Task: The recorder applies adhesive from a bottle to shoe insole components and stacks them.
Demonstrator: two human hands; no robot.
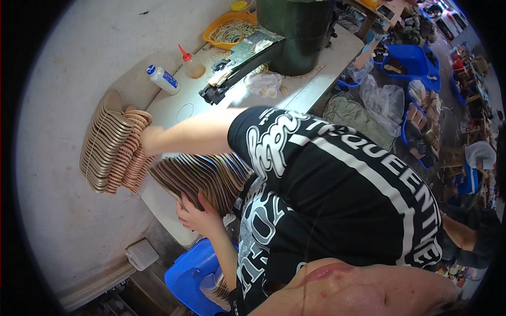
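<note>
A fanned row of brown shoe insoles lies along the near edge of a white table. My left hand grips the near end of that row from below, fingers curled on the insoles. My right arm reaches across the table, and my right hand presses against a stack of pinkish insoles standing on edge at the wall. Beside those stands a taller stack of tan insoles. My black printed T-shirt hides the right end of the brown row.
On the table are a white glue bottle, a red-tipped squeeze bottle, an orange basket of rubber bands and a dark green machine. A blue bin with more insoles sits below. Blue crates and bags lie on the right.
</note>
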